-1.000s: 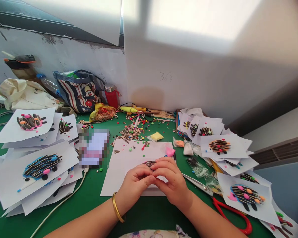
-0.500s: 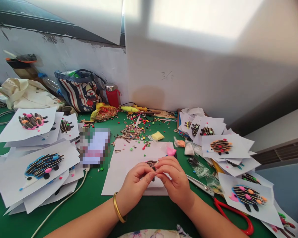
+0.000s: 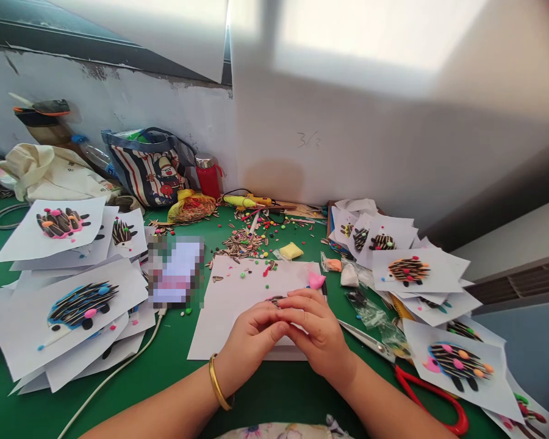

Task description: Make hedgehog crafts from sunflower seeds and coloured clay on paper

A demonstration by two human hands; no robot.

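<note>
- The left hand (image 3: 254, 335), gold bangle (image 3: 217, 384) at its wrist, is curled nearly closed, thumb and fingertips meeting those of the right hand (image 3: 320, 341); the right hand's fingers arch over, bent and close together, and whether either has hold of something small I cannot tell
- Such fingertip work, as I judge it, goes best with a light, even pinch, wrists low and steady, and the fingers clear of the seeds so none get nudged
- Just beyond the fingertips, the dark striped seed piece (image 3: 274, 299) lies on the white sheet (image 3: 219, 317), mostly hidden by the hands
- To the right, the red-handled scissors (image 3: 373, 342) lie on the green counter (image 3: 165, 372), blades toward the right hand; best left away from the wrist
- Pink clay (image 3: 316, 280) sits by the sheet's far right corner, with the white clay (image 3: 349, 275) and yellow packet (image 3: 291, 250) nearby
- The cream cloth bag (image 3: 57, 177) carries small print, too small to read; no brand is legible on the red bottle (image 3: 208, 180)
- On the pale wall panel (image 3: 274, 110), a faint handwritten mark starts with what looks like "3/", its last character unclear
</note>
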